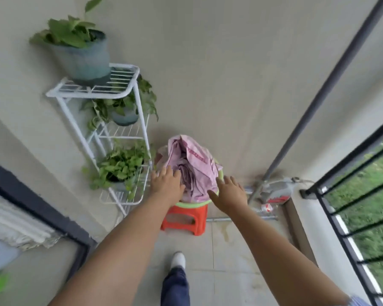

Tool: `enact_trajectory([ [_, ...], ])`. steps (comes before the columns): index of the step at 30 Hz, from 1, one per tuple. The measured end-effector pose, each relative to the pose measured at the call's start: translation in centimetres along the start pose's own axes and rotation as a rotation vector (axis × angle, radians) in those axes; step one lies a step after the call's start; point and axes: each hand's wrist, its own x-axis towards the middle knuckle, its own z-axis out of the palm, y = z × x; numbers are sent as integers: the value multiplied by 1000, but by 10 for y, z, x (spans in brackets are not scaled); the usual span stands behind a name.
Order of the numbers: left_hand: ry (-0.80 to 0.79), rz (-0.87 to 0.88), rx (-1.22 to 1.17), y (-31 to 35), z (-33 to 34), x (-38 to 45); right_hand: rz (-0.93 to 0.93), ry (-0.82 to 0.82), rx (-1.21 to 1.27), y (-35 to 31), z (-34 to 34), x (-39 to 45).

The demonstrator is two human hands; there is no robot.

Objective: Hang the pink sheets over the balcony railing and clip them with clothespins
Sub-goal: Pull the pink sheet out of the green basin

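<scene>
The wall [230,74] fills the far side of the balcony, with the tiled floor [230,261] below it. The black balcony railing [349,217] runs along the person's right, bare of laundry, grass showing beyond it. A grey pole [332,89] slants from the upper right down to the floor corner.

A white wire plant stand [124,133] holds 3 potted plants on the left, just beside the laundry. An orange plastic stool [184,219] stands at centre, carrying a green basin [195,203], of which only the rim shows. The pink sheets [192,168] sit heaped and crumpled in that basin, rising well above its rim.

Both arms are extended. The left hand [167,182] has its fingers spread and straight, reaching the left flank of the heap; contact is likely but not certain. The right hand [229,193] is likewise spread flat over the basin's right rim, holding nothing. No clothespins can be made out.

Assessment: the task is at the pick-up step, nothing hung. Risks noted:
1. The stool is small and the load tall; a one-sided pull could tip basin and stool.
2. The heap is tangled, so a lifted sheet may drag a second onto the floor.
3. A trailing edge could snag the plant stand and upset a pot.
</scene>
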Motion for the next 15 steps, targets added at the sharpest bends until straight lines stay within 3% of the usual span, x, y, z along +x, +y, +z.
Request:
enact_trajectory([
  [6,-116,48,44,-22,21,162,82,-162,24,12,30,149],
  [10,-203,87,19,-27,42,233,135,-291,91,20,62,200],
  [15,-113,132,34,-28,72,306,276,-282,211,39,103,256],
])
